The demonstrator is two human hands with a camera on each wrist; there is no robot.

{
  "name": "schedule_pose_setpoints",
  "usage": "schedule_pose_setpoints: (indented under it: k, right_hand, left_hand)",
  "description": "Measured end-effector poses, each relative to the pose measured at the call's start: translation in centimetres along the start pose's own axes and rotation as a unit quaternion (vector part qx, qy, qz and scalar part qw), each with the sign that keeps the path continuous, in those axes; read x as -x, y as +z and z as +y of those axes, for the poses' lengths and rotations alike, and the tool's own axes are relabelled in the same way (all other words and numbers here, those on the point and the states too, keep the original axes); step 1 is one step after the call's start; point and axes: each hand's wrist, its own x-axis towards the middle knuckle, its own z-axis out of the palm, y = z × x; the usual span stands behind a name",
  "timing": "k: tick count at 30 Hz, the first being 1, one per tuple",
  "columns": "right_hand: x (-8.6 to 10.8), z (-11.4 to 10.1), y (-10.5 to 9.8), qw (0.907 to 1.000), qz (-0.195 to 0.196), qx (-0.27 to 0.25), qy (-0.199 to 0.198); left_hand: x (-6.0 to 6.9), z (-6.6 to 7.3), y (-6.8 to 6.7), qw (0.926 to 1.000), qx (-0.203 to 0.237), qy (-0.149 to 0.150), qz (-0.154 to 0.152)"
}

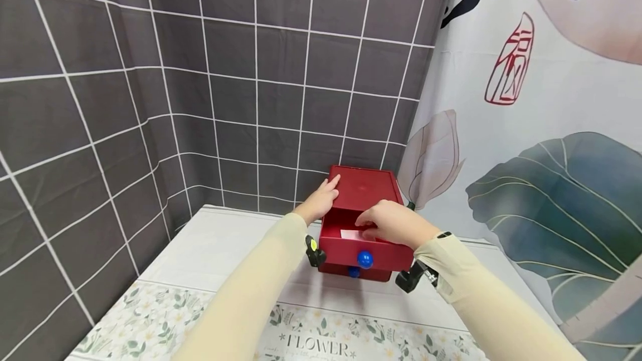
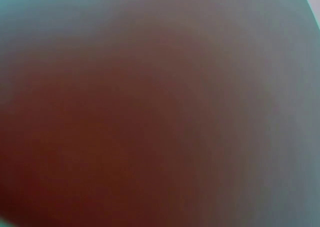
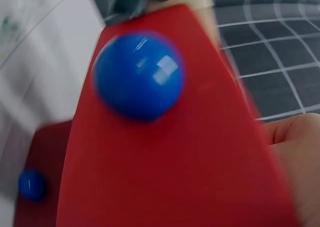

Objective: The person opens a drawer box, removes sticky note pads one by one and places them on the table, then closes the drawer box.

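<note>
A small red drawer cabinet [image 1: 362, 187] stands against the back wall. Its upper drawer [image 1: 341, 250] is pulled out, with a round blue knob [image 1: 365, 259] on the front. My left hand [image 1: 321, 200] rests at the cabinet's top left edge, fingers extended. Over the drawer is my right hand [image 1: 396, 223], its bent fingers reaching down inside. A pale slip of paper [image 1: 350, 234] lies in the drawer by those fingertips; whether they pinch it cannot be told. The right wrist view shows the drawer front [image 3: 165, 162] close up. Only a reddish blur fills the left wrist view.
Below the pulled-out drawer sits a lower drawer with its own blue knob [image 1: 354, 272]. The white table [image 1: 236, 244] has a floral mat [image 1: 311, 333] along the front. Dark grid-patterned cloth [image 1: 281, 99] hangs behind, and a flower-printed curtain [image 1: 551, 116] hangs at right.
</note>
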Motion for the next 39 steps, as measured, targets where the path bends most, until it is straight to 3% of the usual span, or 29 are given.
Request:
schedule_pose_setpoints:
  k: [7, 11, 21, 29, 39]
  right_hand:
    - [-0.6, -0.6, 0.5, 0.9959, -0.079, 0.024, 0.036]
    - [-0.7, -0.9, 0.9, 0.9927, -0.103, 0.025, 0.056]
    - [-1.4, -1.0, 1.1, 0.9909, -0.109, 0.058, 0.053]
    - [-1.6, -1.3, 0.7, 0.9862, -0.124, 0.008, 0.109]
    - [-1.4, -0.9, 0.7, 0.9902, -0.101, 0.003, 0.097]
  left_hand:
    - [0.2, 0.2, -0.1, 1.0, -0.006, 0.007, 0.0]
    - [0.3, 0.1, 0.0, 1.0, -0.002, 0.003, 0.0]
    - [0.2, 0.1, 0.0, 1.0, 0.008, 0.001, 0.003]
    - [0.2, 0.3, 0.1, 1.0, 0.006, 0.006, 0.003]
    - [0.1, 0.1, 0.1, 1.0, 0.005, -0.001, 0.001]
